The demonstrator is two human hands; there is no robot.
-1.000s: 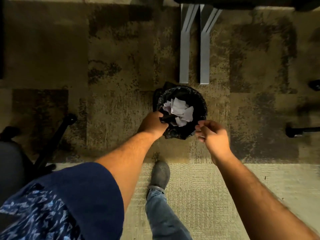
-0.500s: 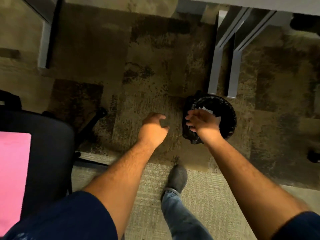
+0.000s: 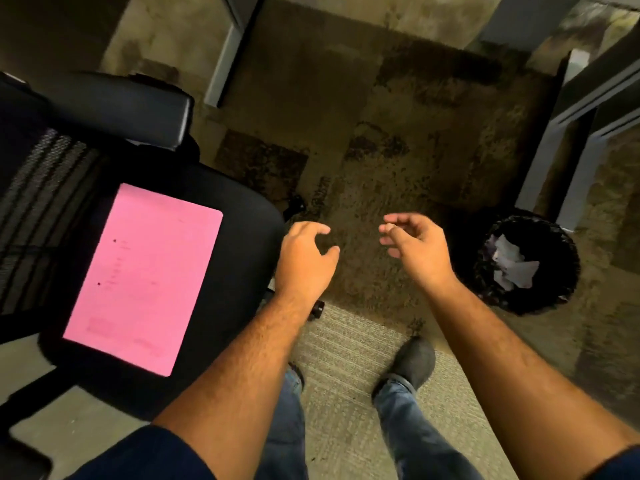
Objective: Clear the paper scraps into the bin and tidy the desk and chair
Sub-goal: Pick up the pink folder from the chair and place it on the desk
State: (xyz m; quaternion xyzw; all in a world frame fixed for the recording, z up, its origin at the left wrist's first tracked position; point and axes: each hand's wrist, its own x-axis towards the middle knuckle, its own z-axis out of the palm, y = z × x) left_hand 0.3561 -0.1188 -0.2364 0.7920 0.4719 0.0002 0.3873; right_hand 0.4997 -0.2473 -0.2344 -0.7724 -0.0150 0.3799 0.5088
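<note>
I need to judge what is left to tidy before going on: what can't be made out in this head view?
- Desk: top out of frame; only grey legs show.
- Pink sheet on the chair seat: print too faint and blurred to read.
- Bin: white scraps show on top; what lies below is hidden.
- Floor under the chair: covered by the seat.
- Left hand and right hand: loosely curled and motion-blurred, seemingly empty.

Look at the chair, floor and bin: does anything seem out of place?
Yes: a pink sheet lies flat on the chair seat, where nobody files paper. The scraps sit inside the bin.
</note>
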